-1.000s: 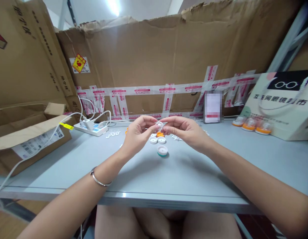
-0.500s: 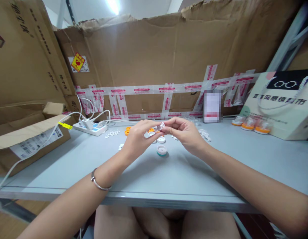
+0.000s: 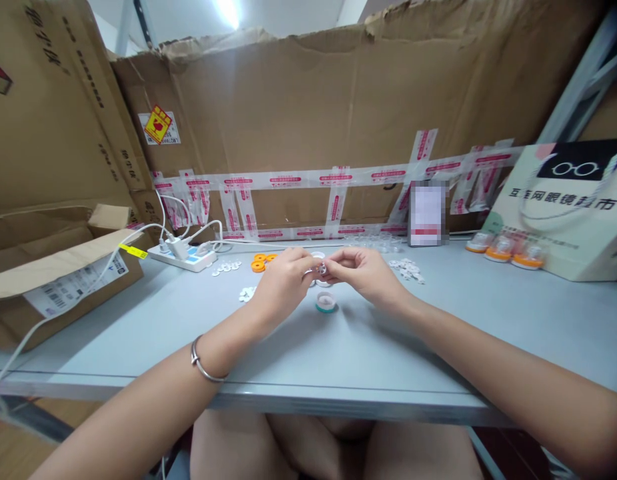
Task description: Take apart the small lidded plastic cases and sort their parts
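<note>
My left hand (image 3: 286, 283) and my right hand (image 3: 361, 273) meet above the middle of the table, fingertips pinched together. Between them is a small white plastic part (image 3: 322, 268), mostly covered by the fingers, so its exact shape is unclear. Just below the hands, a round white cap with a green rim (image 3: 326, 302) lies on the table, hollow side up. White round caps (image 3: 318, 255) sit behind the fingers, partly hidden. Orange round caps (image 3: 260, 262) lie left of my left hand, and small white pieces (image 3: 247, 294) are beside that wrist.
Small white parts (image 3: 407, 270) lie right of my hands, with clear plastic domes (image 3: 373, 241) behind. A phone (image 3: 426, 213) leans on the cardboard. Orange-based domes (image 3: 528, 253) stand by a paper bag (image 3: 573, 213). At left are a power strip (image 3: 188, 259) and open carton (image 3: 73, 280).
Both hands have lowered slightly toward the table with the small white part between them. The orange caps and clear domes behind show more now.
</note>
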Tool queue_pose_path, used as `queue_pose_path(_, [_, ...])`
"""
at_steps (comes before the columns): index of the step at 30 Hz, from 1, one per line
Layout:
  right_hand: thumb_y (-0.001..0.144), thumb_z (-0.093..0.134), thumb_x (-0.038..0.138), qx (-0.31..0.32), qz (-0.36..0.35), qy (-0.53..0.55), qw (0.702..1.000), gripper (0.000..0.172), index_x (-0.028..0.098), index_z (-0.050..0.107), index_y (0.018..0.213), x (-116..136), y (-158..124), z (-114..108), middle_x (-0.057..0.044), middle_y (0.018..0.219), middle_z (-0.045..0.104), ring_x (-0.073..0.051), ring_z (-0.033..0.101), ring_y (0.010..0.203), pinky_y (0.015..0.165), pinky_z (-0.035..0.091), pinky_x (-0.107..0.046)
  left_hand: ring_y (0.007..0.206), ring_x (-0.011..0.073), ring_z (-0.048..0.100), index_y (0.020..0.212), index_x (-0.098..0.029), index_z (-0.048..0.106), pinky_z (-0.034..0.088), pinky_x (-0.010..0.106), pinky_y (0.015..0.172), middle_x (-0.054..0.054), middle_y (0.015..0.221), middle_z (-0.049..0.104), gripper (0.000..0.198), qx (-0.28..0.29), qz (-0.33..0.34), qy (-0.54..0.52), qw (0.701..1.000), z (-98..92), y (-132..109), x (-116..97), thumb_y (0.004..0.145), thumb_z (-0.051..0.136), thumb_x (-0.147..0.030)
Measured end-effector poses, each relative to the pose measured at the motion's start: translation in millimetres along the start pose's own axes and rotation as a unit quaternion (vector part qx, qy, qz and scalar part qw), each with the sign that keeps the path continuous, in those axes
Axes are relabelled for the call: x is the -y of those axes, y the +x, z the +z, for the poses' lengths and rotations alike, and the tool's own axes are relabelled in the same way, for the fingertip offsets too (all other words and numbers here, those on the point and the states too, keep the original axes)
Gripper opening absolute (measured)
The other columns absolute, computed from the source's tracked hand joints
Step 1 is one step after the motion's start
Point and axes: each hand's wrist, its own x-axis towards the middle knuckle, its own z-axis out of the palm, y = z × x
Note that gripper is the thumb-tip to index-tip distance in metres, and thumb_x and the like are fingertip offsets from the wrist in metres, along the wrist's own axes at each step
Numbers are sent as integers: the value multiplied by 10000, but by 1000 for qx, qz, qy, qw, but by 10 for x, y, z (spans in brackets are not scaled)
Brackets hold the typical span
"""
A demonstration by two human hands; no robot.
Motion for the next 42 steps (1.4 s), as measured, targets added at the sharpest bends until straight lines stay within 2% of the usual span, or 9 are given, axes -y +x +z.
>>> queue_pose_path(7, [532,721,291,-36,-14,10,999,208,153,565,544,-9,-6,29,12,515,602,-127,592,554,618,503,-291,704,128,543,796,-171,639,449,239,627,25,761,630,101,-33,41,55,997,20,-25,-31,768,564,-110])
queue_pose_path(14, [538,719,324,-29,3,49,998,220,152,583,555,-93,27,-9,4,538,622,-125,612,555,601,506,-267,699,124,545,797,-175,629,447,232,618,21,761,629,95,-50,56,64,995,15,-22,-59,771,561,-114])
queue_pose_path(22, [567,711,285,17,70,44,996,195,147,589,631,-64,52,-28,2,586,641,-107,621,585,657,508,-251,708,112,557,817,-173,624,459,229,644,20,765,618,96,-43,41,-19,998,38,-11,-39,770,562,-116])
queue_pose_path(25, [580,699,259,-3,86,31,996,168,147,579,619,-47,108,-108,-13,571,639,-101,607,554,623,507,-237,725,111,564,849,-163,615,470,233,667,25,783,614,106,-83,18,-61,995,8,10,-50,752,595,-127])
queue_pose_path(28, [590,690,243,-64,64,-34,995,139,149,592,622,-31,201,-338,-35,594,649,-117,614,576,616,508,-244,753,112,569,869,-164,609,478,242,698,32,815,608,114,-125,-8,-79,989,-48,37,-44,756,600,-153])
queue_pose_path(31, [591,681,223,-106,38,-186,976,102,147,624,628,-47,294,-628,-39,592,650,-140,617,599,611,501,-246,747,107,570,893,-170,605,486,244,700,34,837,602,132,-126,-27,-91,987,-86,52,-18,762,593,-158])
queue_pose_path(34, [588,661,217,-80,63,-304,947,79,149,650,627,-128,361,-815,-43,615,667,-161,622,630,599,490,-243,752,113,566,899,-170,605,487,252,702,38,840,599,136,-116,-28,-96,988,-89,54,5,765,588,-160])
queue_pose_path(38, [589,638,209,-12,106,-387,916,59,154,658,600,-267,418,-878,-40,609,669,-168,620,629,570,469,-241,762,120,547,912,-162,602,475,262,707,43,839,594,147,-97,-28,-86,991,-73,48,17,766,586,-159])
queue_pose_path(42, [597,655,284,-31,101,-437,893,124,161,658,616,-257,422,-870,-49,617,668,-184,612,642,551,435,-250,746,114,530,922,-157,598,464,258,700,40,831,584,147,-90,-24,-86,992,-72,45,21,777,575,-170])
